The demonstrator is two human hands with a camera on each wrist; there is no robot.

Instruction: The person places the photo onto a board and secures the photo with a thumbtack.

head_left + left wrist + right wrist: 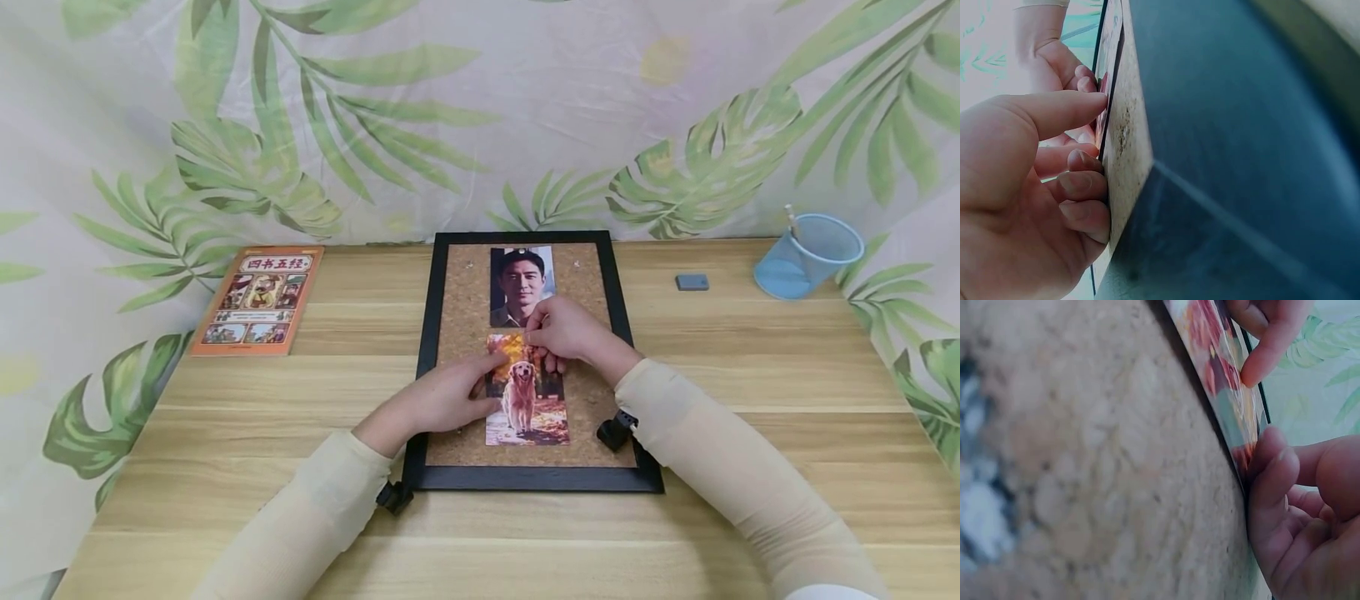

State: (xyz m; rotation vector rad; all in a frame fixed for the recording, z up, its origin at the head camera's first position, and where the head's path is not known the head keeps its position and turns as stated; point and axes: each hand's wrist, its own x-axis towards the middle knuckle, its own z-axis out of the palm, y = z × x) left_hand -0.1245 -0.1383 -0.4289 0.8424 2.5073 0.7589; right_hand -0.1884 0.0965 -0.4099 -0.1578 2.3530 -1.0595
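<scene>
A black-framed cork board [461,312] lies on the table. On its lower half is a photo of a golden dog among autumn leaves [521,404]. My left hand [446,396] rests at that photo's left edge, thumb and index finger extended onto it. At the top edge of the dog photo, my right hand [573,333] pinches a small push pin, mostly hidden by the fingertips. Above, a portrait photo [519,287] has a clear pin [522,251] at its top. The right wrist view shows the right fingers [1272,478] close against the photo's edge.
Two more clear pins, one left [470,264] and one right [577,263], sit on the upper cork. An orange book [258,302] lies to the left. On the right are a small blue-grey block [692,282] and a blue mesh pen holder [806,258] with a pen inside.
</scene>
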